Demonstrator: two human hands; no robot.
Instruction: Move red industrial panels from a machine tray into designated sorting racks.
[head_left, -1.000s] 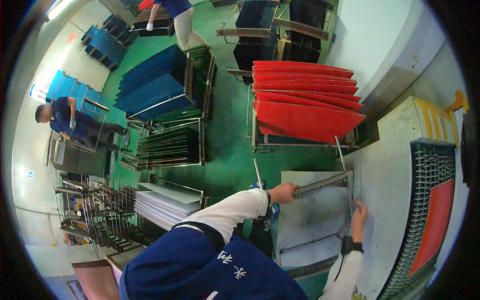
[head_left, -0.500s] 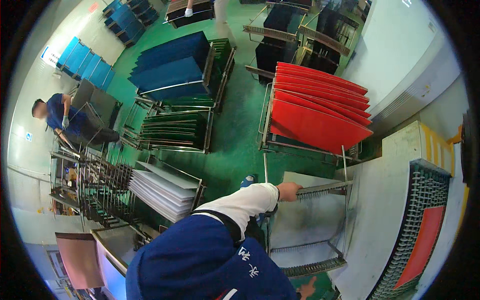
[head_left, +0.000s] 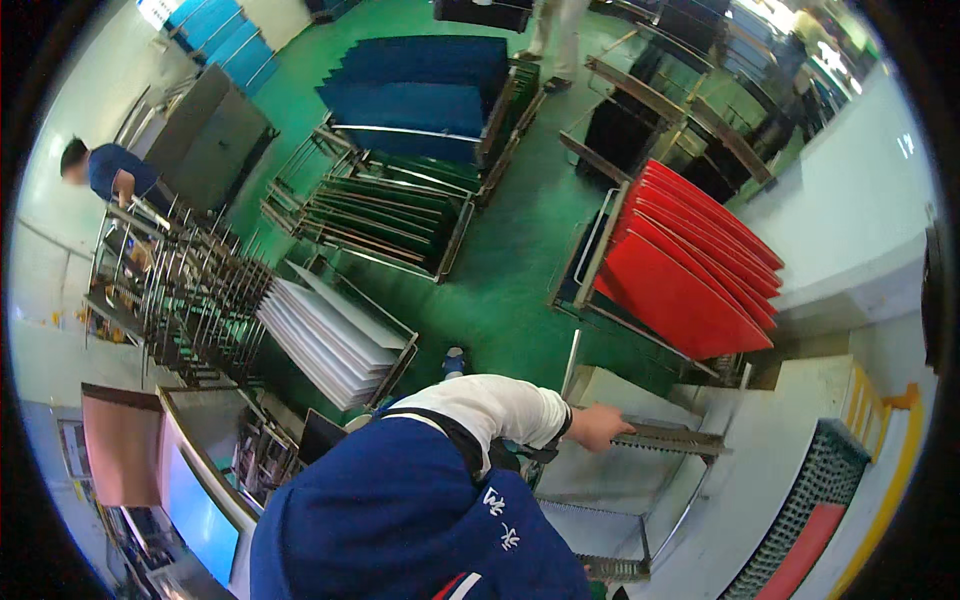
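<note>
My left arm, in a white sleeve, stretches across to the right. My left hand (head_left: 600, 427) is closed on the end of a slotted top bar of a metal rack (head_left: 680, 440). The rack has upright rods and a lower toothed bar (head_left: 612, 568). Behind the slotted bar stands a large pale grey panel (head_left: 600, 475). To the right is a white machine (head_left: 790, 420) with a bed of small rollers (head_left: 800, 515), on which lies a red panel (head_left: 805, 555). My right hand is not visible.
Racks of red panels (head_left: 690, 280), blue panels (head_left: 410, 110), dark green panels (head_left: 385, 225) and white panels (head_left: 320, 345) stand on the green floor. Bare metal racks (head_left: 185, 295) crowd the left, near another person (head_left: 125, 170). A pinkish panel (head_left: 120, 440) is at lower left.
My view has turned, so the racks appear shifted. My left hand stays on the rack's bar. My right hand, partly visible low down before, has left the view. The person at left is bent lower.
</note>
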